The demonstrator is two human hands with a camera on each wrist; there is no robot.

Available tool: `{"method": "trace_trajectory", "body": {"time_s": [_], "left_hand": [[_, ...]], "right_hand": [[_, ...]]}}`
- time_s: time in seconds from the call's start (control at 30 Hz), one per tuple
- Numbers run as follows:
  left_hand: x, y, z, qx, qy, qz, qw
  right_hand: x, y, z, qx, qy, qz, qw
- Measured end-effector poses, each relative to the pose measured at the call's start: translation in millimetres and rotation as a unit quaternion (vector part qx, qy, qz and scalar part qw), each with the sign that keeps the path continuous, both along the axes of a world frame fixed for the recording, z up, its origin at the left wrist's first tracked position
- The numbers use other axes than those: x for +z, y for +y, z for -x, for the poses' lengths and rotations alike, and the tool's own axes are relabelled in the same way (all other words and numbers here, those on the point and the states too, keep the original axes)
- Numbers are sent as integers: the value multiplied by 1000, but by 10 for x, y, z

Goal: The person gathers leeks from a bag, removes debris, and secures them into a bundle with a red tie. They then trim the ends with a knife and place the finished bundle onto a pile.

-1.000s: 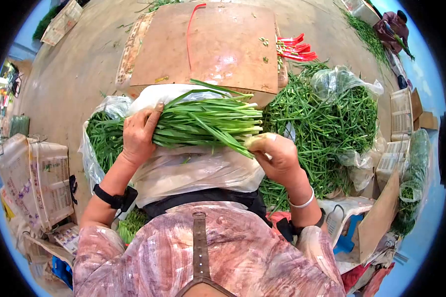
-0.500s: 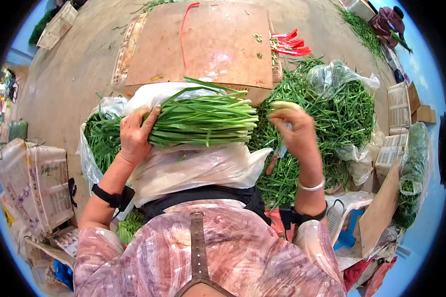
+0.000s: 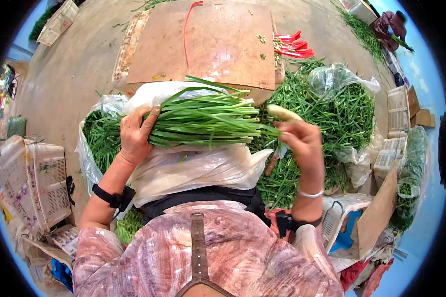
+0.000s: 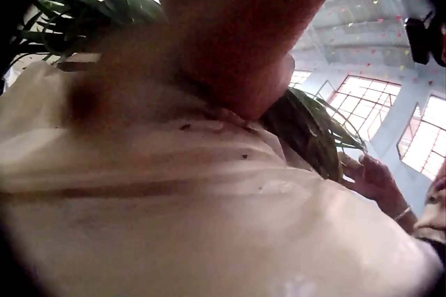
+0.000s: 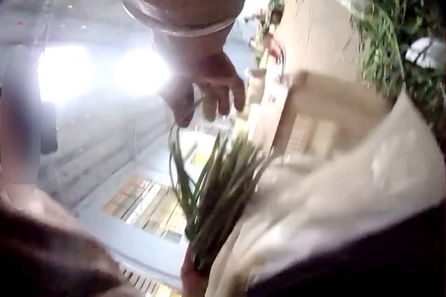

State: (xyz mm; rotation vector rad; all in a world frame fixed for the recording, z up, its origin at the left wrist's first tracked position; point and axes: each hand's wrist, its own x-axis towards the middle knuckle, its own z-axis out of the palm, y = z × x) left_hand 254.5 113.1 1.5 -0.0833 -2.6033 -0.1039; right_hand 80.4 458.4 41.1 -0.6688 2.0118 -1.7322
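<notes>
A thick bundle of garlic chives (image 3: 203,119) lies across a pale plastic sheet (image 3: 193,168) on the person's lap, pale cut ends to the right. The left hand (image 3: 136,131) grips its leafy left part, thumb over the top; in the left wrist view the forearm hides most of that grip. Just off the cut ends, the right hand (image 3: 300,138) pinches a green chive stalk (image 3: 270,130) between thumb and fingers. One right finger, in a pale cover (image 3: 282,112), sticks out. In the right wrist view a thin strand runs from the fingertips to the bundle.
A brown board (image 3: 203,44) on a crate stands ahead, with red ties (image 3: 293,45) at its right edge. Loose greens (image 3: 327,123) heap up at the right; a plastic bag of greens (image 3: 101,141) is at the left. Crates (image 3: 47,183) flank the person. Another person (image 3: 389,29) sits far right.
The right hand pulled away from the cut ends to the right, then came back lower and now pinches a stalk there. The left hand keeps its hold on the bundle.
</notes>
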Motion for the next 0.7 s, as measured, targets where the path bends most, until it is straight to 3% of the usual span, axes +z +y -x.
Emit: {"method": "trace_trajectory", "body": {"time_s": [0.1, 0.13, 0.17, 0.2, 0.23, 0.27, 0.3, 0.33, 0.37, 0.47, 0.6, 0.7], "left_hand": [[-21, -16, -28, -8, 2, 9, 1000], [-29, -19, -25, -7, -2, 15, 1000], [-26, -15, -4, -4, 1, 15, 1000], [-17, -1, -16, -8, 3, 13, 1000], [-11, 9, -20, -14, 5, 11, 1000], [-7, 5, 9, -12, 8, 13, 1000], [-10, 5, 4, -10, 3, 17, 1000], [-7, 6, -24, -11, -7, 22, 1000], [-8, 1, -34, -14, -10, 25, 1000], [-47, -4, -32, -12, 2, 33, 999], [-37, -3, -55, -5, 12, 34, 999], [-70, -26, -77, -5, 19, 17, 1000]], "right_hand": [[-36, 608, 375, 35, -142, 29, 989], [-198, 790, 547, -26, -59, -150, 987], [-251, 818, 613, -35, 127, -422, 897], [-307, 853, 615, -40, 293, -646, 704], [-177, 732, 546, -64, 285, -595, 749], [-178, 613, 534, -87, 274, -441, 850], [-93, 394, 459, -81, 249, -379, 888], [-48, 163, 342, -47, 351, -308, 883], [88, -109, 214, 16, 303, -206, 930], [14, -604, -4, 76, 393, -123, 908], [-124, -733, -176, 21, 478, -18, 878], [-61, -638, -407, 21, 474, 10, 880]]}}
